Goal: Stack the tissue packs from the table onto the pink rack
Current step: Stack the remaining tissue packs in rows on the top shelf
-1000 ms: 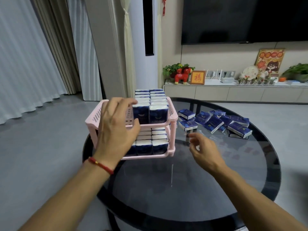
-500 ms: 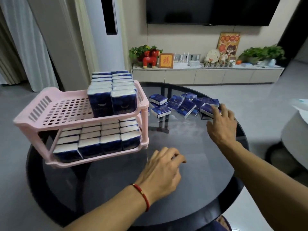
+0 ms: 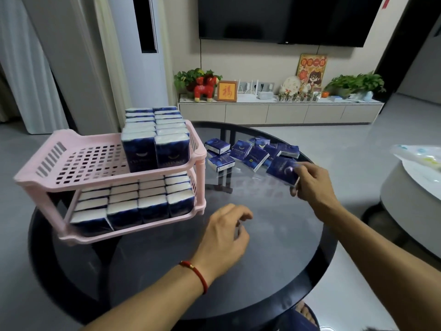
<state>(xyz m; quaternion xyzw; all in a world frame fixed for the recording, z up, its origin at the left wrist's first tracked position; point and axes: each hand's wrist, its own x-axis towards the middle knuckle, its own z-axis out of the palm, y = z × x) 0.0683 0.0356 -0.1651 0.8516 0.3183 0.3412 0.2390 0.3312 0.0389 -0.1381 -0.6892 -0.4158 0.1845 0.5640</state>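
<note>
The right hand (image 3: 310, 181) pinches one dark blue tissue pack (image 3: 282, 172) between thumb and curled fingers, at the near right edge of the loose pile of tissue packs (image 3: 248, 151). The held pack lies tilted, its broad printed face turned up and toward the pink rack (image 3: 107, 173), its long axis running from the pile down toward the hand; whether it is clear of the glass cannot be told. The left hand (image 3: 225, 235) hovers low over the round glass table (image 3: 274, 271), just right of the rack's near corner, fingers loosely curled and holding nothing, a red cord bracelet (image 3: 195, 274) on the wrist.

The rack stands on the table's left part. On its upper tier, two rows of packs stand upright along the right side, narrow white ends up, long axes vertical; the left part of that tier is bare lattice. On the lower tier, packs stand in four rows across, white ends up. The pile lies right of the rack, the packs flat and pointing various ways.
</note>
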